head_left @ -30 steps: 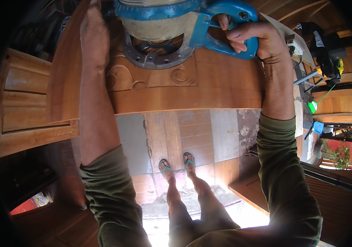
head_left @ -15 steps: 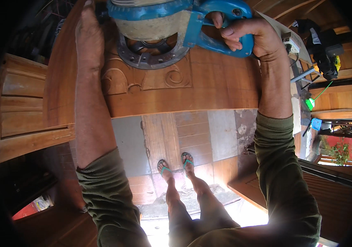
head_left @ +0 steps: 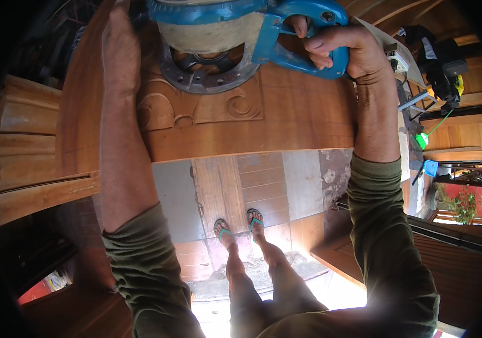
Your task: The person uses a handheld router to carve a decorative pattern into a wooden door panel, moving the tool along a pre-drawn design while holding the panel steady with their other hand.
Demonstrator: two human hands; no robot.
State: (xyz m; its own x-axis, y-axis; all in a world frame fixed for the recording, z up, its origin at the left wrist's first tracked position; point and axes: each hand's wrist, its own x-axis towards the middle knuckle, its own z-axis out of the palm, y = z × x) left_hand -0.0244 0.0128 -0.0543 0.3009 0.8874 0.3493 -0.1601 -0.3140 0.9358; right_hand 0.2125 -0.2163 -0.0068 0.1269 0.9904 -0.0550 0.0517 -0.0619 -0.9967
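A blue and dusty beige power tool, with an open metal base, rests on a brown wooden board; carved scrolls and curves show in the wood just below it. My right hand is closed on the tool's blue loop handle, fingers curled through it. My left hand is at the upper left, beside the tool and over the board; its fingers are mostly hidden or cropped by the top edge, so I cannot tell what they grip.
A panelled wooden door lies left. At right are dark cloths, a white plug strip, a metal stand, a green broom and a blue object. My sandalled feet stand on the patchwork floor below the board's front edge.
Both my hands and the tool have shifted slightly left and upward in the picture since a second ago; they barely moved in the last half second. The right hand keeps its grip.
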